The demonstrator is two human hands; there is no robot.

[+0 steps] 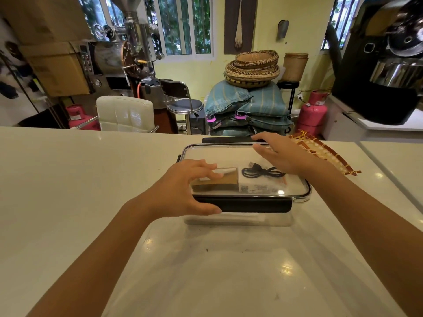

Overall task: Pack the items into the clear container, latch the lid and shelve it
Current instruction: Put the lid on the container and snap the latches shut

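A clear container (263, 219) stands on the pale counter (68, 179) with its clear lid (229, 156) on top. Through the lid I see a brown box (219, 183), a white box (258, 187) and a coiled black USB cable (263, 172). A black latch (256, 205) runs along the near edge; the far black latch (226, 140) sticks out flat. My left hand (190, 188) lies on the lid's near left corner, thumb on the near latch. My right hand (281, 154) rests flat on the lid's far right part, fingers toward the far latch.
A brown and yellow woven mat (325, 152) lies on the counter right of the container. Behind the counter are a white chair (124, 114), a stool (185, 106), stacked sacks with baskets (249, 106), pink gas cylinders (313, 113) and roasting machines.
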